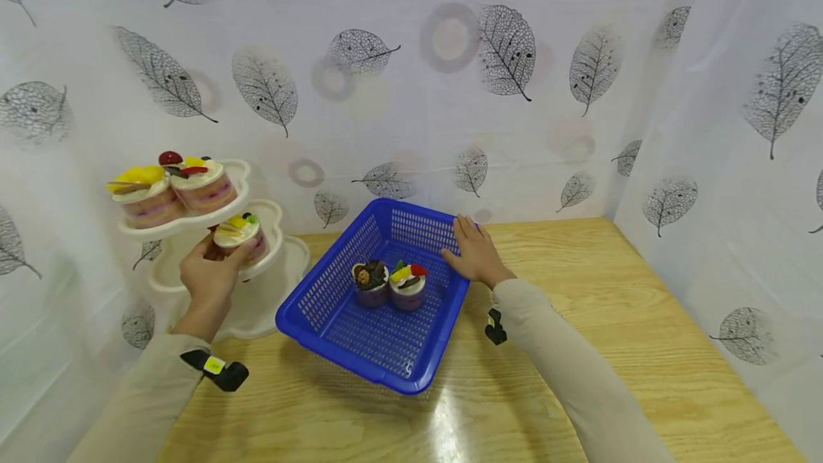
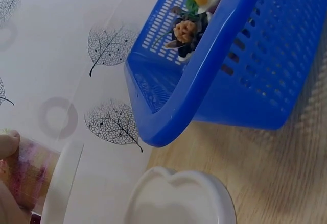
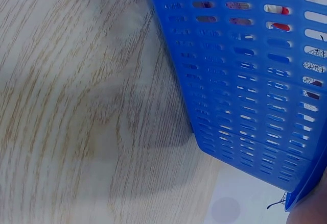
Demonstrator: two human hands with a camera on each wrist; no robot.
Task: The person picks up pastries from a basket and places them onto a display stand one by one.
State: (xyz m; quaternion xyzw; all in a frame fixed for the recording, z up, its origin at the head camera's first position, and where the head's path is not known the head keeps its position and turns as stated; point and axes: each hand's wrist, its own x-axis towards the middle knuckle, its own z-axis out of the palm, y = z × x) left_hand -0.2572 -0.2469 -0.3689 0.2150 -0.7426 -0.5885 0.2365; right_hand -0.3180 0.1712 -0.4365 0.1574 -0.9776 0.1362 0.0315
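Observation:
My left hand holds a small cake cup with cream and fruit on top, at the middle tier of a white tiered stand. In the left wrist view, the fingers grip the layered side of this cup, right at the white tier's edge. My right hand rests on the right rim of a blue plastic basket, its fingers extended. Inside the basket sit a cake cup with a walnut topping and a cake cup with red and yellow fruit, side by side.
Two more cake cups, one with yellow fruit and one with a cherry, stand on the stand's top tier. Stand and basket are on a wooden table. A white leaf-patterned curtain hangs behind and at both sides.

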